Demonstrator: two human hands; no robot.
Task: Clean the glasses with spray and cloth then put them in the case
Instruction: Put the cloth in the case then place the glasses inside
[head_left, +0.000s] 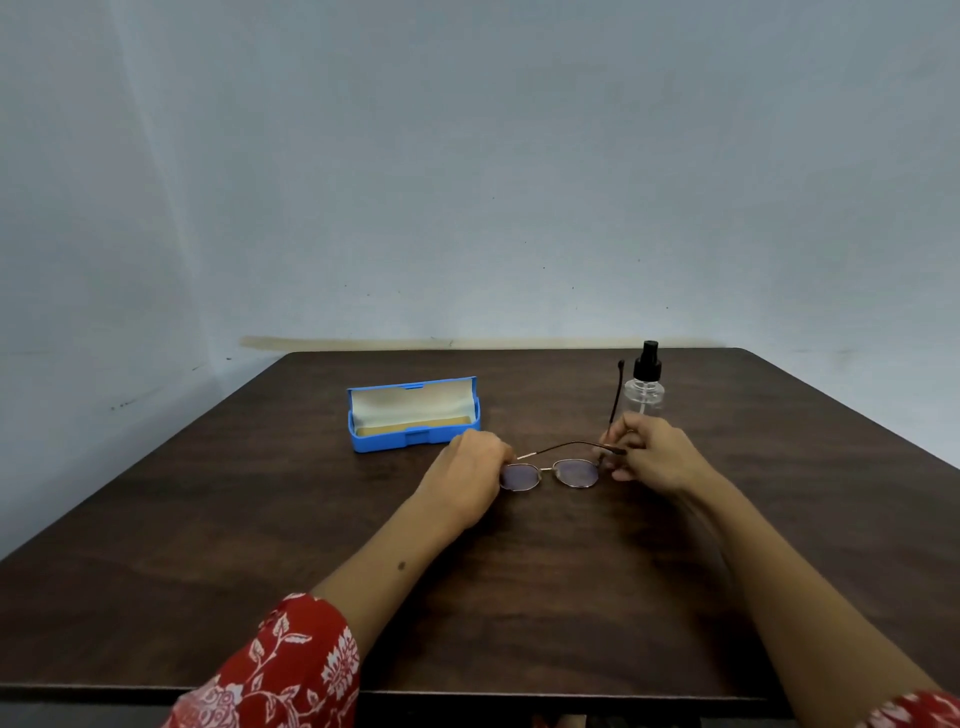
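Two hands hold the glasses (550, 473) low over the table (260, 519): our left hand (467, 475) grips one lens end, right hand (649, 454) pinches the temple. Likely unfolding step; next we need the spray bottle (644, 389); case (413, 413) sits open, cloth probably inside.

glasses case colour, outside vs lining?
Case: bright blue shell, cream-white lining, tan pad or cloth inside. Head view only.

A dark wood-grain table (311, 519) stands against a pale blue-grey wall (467, 182), scuffed and stained just above the table's far edge.
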